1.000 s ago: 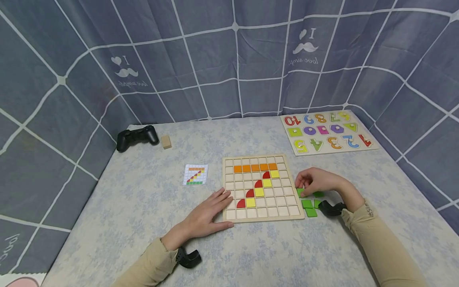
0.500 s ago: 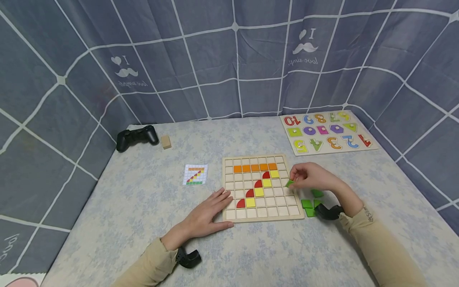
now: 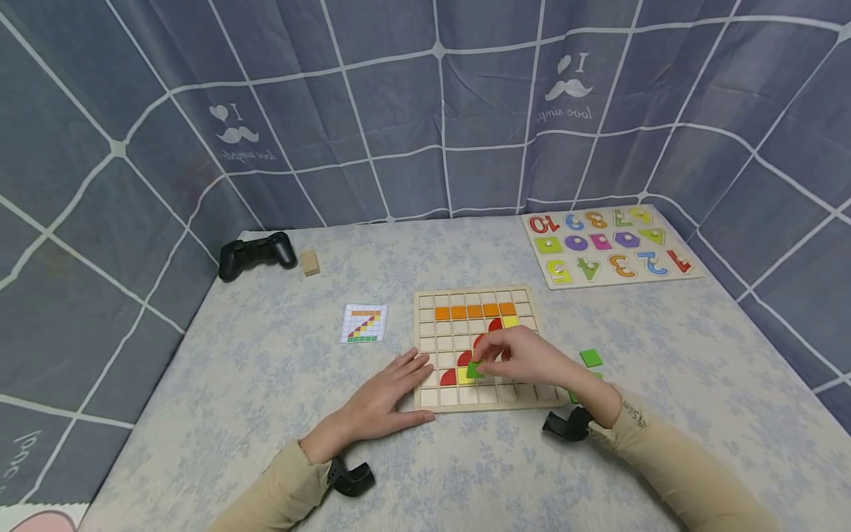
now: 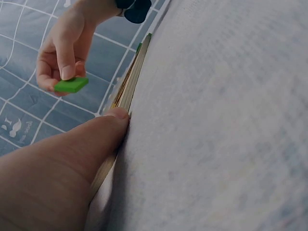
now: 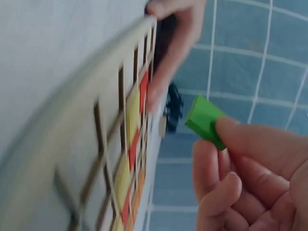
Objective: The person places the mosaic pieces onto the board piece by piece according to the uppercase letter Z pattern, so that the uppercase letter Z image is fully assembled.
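My right hand (image 3: 521, 356) pinches a green square tile (image 5: 206, 120) between thumb and fingers, above the wooden grid board (image 3: 428, 399). In the left wrist view the green tile (image 4: 72, 84) hangs clear of the board. My left hand (image 3: 382, 399) lies with fingers spread on the board's left side, its thumb (image 4: 113, 127) against the near edge. A row of orange tiles (image 3: 459, 313) fills part of an upper row. Below it, red quarter-round tiles (image 3: 448, 377) and yellow squares (image 3: 510, 322) run diagonally, partly hidden by my right hand.
Left of the board lies a small pattern card (image 3: 363, 324). Green tiles (image 3: 591, 357) lie to its right, some behind my wrist. A number puzzle board (image 3: 612, 247) is at the back right. A black game controller (image 3: 257, 255) and a wooden block (image 3: 309, 263) sit back left.
My right hand has picked up a green tile from right of the board and carried it leftward over the lower middle of the grid. My left hand stays in place.
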`<state>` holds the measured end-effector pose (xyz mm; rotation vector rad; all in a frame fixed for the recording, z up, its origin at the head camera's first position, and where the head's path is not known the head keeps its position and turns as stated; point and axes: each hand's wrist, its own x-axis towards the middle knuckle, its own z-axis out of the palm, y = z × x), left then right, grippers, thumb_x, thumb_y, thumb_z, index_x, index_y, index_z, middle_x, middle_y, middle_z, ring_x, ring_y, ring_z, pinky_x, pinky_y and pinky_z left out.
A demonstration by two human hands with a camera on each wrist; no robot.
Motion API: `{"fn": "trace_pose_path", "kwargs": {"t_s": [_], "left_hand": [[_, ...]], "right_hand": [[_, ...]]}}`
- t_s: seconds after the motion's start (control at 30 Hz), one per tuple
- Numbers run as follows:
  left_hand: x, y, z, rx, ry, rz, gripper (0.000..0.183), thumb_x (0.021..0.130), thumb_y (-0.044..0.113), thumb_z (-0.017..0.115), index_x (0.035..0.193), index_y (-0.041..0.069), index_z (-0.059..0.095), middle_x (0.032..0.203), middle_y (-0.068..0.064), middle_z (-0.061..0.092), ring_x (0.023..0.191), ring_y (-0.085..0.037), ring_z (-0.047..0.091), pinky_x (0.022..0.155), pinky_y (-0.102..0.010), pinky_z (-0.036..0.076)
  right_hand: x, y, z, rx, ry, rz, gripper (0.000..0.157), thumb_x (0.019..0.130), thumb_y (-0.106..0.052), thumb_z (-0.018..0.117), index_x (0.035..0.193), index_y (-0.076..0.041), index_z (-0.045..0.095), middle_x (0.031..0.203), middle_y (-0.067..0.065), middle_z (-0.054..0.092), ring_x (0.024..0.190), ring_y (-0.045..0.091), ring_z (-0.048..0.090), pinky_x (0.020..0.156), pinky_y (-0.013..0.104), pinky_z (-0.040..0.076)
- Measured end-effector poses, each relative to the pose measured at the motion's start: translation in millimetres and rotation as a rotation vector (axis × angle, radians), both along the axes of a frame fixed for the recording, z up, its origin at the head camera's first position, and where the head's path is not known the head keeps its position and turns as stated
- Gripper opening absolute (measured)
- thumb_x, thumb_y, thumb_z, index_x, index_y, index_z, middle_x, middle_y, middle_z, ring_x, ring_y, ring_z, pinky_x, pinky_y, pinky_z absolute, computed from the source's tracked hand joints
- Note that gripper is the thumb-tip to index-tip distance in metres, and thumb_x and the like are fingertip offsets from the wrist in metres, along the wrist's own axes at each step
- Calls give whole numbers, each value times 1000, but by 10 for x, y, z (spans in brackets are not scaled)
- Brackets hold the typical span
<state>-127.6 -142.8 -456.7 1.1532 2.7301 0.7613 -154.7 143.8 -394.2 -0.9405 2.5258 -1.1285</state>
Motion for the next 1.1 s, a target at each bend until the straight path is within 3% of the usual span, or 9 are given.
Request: {"fn": "trace_pose_path", "kwargs": {"t_s": [0.27,0.53,0.67,0.87,1.1], "left_hand": [[-7,7,-16,13,6,-11,75,88,55,56,144,8,39,152,-5,28,142,-17,14,115,-35,21],[-4,-4,-14,18,13,-16,75,88,54,57,144,7,39,152,-5,29,142,-18,15,115,-36,21],[-6,-7,-10,17,15,-16,74,88,53,57,144,7,39,152,-5,29,142,-18,15,114,-37,23],[-8,-5,-11,14,9,-16,75,88,54,56,144,8,38,152,-4,28,142,-17,14,115,-36,22],[-7,-10,-5,6,11,-11,76,88,55,57,145,8,38,152,-4,27,142,-17,14,115,-35,21]], "right_hand": [[110,-400,-125,112,11,26,4,86,-16,70,89,-19,69,75,-15,61,66,1,56,59,21,50],[151,-507,-171,152,57,13,2,84,-16,71,86,-15,70,70,-15,59,63,1,54,58,20,48],[173,-514,-159,212,129,21,3,81,-19,74,80,-17,72,71,-15,57,62,1,51,56,19,45],[159,-382,-87,290,146,-27,8,79,-25,75,86,-21,72,74,-15,55,63,2,48,55,21,43],[58,92,111,229,94,-70,13,82,-29,73,90,-19,70,71,-16,55,65,4,50,59,23,46]]}}
